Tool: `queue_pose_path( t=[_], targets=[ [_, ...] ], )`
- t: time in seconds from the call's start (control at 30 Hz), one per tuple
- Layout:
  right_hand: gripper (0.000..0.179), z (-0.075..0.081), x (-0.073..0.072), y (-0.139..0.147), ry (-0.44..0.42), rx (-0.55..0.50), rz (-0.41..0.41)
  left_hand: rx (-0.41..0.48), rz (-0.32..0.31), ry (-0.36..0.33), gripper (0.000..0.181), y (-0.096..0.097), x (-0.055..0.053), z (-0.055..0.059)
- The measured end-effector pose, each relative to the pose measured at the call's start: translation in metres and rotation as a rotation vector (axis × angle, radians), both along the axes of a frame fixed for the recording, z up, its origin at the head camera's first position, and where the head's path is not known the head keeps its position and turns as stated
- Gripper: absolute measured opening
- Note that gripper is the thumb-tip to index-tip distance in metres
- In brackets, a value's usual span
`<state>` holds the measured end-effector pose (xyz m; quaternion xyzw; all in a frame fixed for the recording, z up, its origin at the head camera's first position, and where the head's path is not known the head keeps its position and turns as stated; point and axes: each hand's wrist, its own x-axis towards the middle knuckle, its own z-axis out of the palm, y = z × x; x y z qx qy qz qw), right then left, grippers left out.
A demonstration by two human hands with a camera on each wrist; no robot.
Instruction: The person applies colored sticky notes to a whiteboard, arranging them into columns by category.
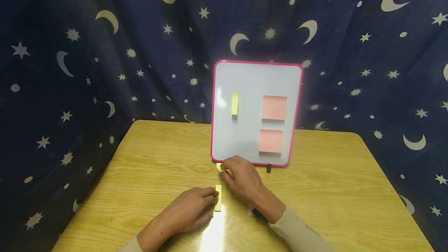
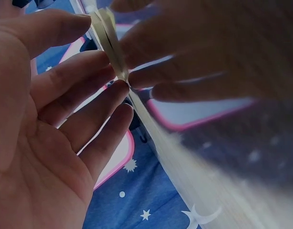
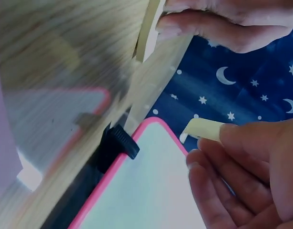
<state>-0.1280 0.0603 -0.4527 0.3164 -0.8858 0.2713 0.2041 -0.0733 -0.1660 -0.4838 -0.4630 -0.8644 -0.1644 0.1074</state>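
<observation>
In the head view my right hand (image 1: 241,176) is just in front of the whiteboard's bottom edge. It pinches a narrow yellow sticky note (image 3: 206,129) between thumb and fingers; the note's free end sticks out in the right wrist view. A pad of yellow sticky notes (image 1: 218,201) lies on the table nearer me. My left hand (image 1: 192,209) rests its fingertips on that pad's left side, fingers only slightly bent. The whiteboard (image 1: 245,77), pink-framed, stands upright, bearing one yellow strip (image 1: 235,103) at left and two pink square notes (image 1: 274,107) stacked at right.
Beneath my right forearm, a pink piece (image 1: 251,208) and something dark show, partly hidden. A black foot (image 1: 268,168) supports the whiteboard on the wooden table (image 1: 161,154). Behind hangs a dark blue curtain (image 1: 196,46) with moons and stars.
</observation>
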Motion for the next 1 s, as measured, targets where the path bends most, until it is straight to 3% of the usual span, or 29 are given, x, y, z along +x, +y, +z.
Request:
queue_pose_path(
  t=[0.4,1.0],
  targets=[
    [0.015,-0.005,-0.010,0.005,0.305,-0.056,0.018,-0.022,-0.014,-0.015,0.015,-0.001,-0.003,0.001],
    [0.015,-0.006,-0.031,0.008,0.488,-0.051,0.026,-0.037,-0.012,0.011,0.015,-0.002,-0.004,0.000]
  ],
)
